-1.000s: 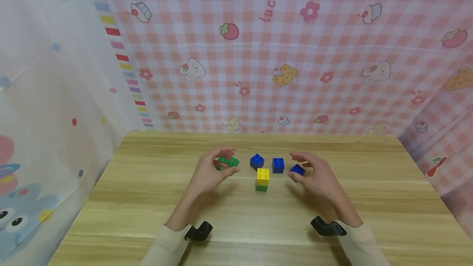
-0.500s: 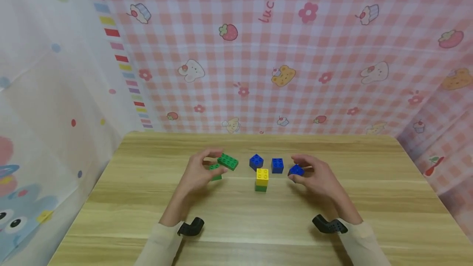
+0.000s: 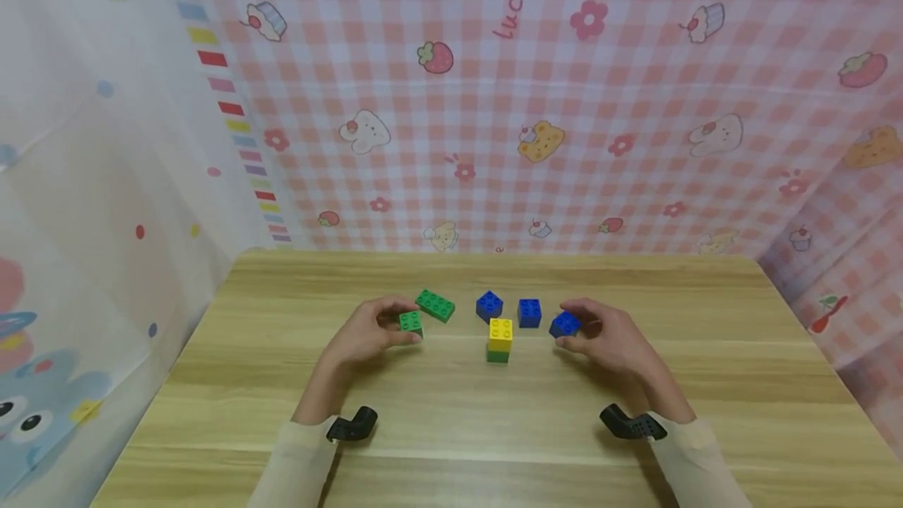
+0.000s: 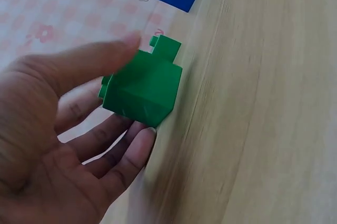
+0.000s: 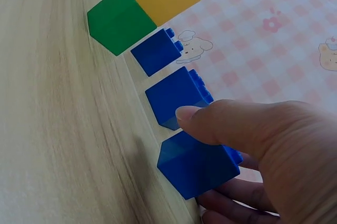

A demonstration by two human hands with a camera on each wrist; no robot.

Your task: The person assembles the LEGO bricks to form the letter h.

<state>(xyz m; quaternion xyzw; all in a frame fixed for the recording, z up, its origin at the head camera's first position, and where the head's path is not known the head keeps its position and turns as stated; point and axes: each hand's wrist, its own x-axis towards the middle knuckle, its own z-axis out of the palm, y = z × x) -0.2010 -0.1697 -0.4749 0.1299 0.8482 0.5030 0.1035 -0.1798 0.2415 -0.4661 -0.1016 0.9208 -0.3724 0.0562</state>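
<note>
My left hand (image 3: 370, 329) has its fingers and thumb round a small green brick (image 3: 411, 324), which stands studs up; in the left wrist view its thumb (image 4: 100, 63) is blurred before that brick. Just behind lies a longer green brick (image 3: 435, 305). My right hand (image 3: 608, 335) pinches a blue brick (image 3: 565, 325) between thumb and fingers, low at the table; in the right wrist view the same brick (image 5: 197, 166) shows below the thumb. A yellow brick (image 3: 500, 333) sits on a green brick (image 3: 498, 356) between the hands.
Two more blue bricks, one turned cornerwise (image 3: 489, 306) and one square-on (image 3: 529, 313), stand behind and right of the yellow-green stack. All rest on the wooden table (image 3: 466, 422). A checked cloth (image 3: 494, 100) hangs past its back edge.
My left hand has moved left from the longer green brick, uncovering it, and closed round the small one. In my right hand the blue brick has turned, so its studs now show on top.
</note>
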